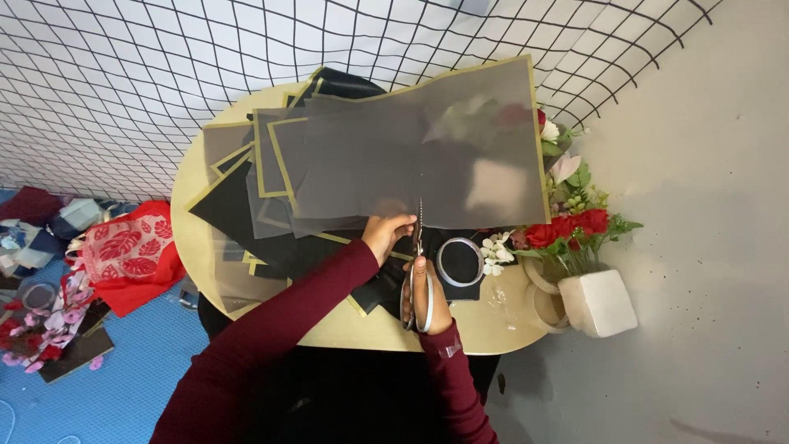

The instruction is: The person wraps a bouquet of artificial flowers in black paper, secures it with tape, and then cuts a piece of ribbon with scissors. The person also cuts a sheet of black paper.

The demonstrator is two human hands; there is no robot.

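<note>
Far left, on blue floor matting [140, 362]: heap of red leaf-patterned cloth [131, 251] and scattered pink artificial petals [37, 325]. Centre: round pale table [345, 329] strewn with black, gold-edged wrapping sheets [238, 210]. Left hand [386, 234], in dark red sleeve [271, 329], closed in a pinch on lower edge of large translucent grey sheet [419, 156], held up above table. Right hand [427, 288] gripping handles of scissors [415, 271], blades pointing upward and meeting sheet's lower edge just beside left fingers. Right of hands: tape roll [460, 261] flat on table. Far right: red and white artificial flowers [571, 226] in white block [598, 302] at table edge.
</note>
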